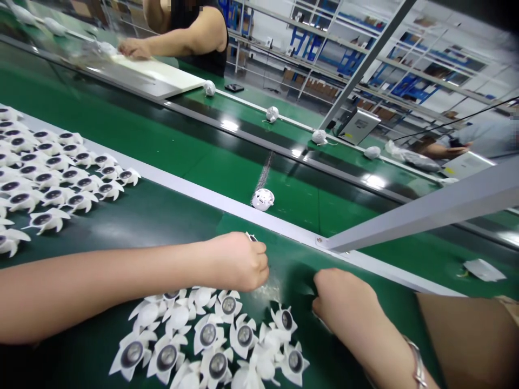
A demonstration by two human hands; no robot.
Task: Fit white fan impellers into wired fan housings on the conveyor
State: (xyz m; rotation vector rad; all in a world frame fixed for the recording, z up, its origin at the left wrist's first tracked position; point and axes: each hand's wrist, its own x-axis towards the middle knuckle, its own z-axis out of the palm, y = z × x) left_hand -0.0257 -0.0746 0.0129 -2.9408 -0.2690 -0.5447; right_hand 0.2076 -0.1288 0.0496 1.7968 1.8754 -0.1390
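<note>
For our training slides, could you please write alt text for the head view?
The left hand holds a small piece and the right hand hovers, both above white fan impellers with dark hubs on a green conveyor belt. Beyond, a co-worker's hand rests on a white board.

matt white plastic impellers [207,335], glossy green belt [194,162]

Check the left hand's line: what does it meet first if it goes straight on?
The left hand would probably meet the pale metal rail first, passing just above the right hand. Depth is hard to judge from this view.
</note>
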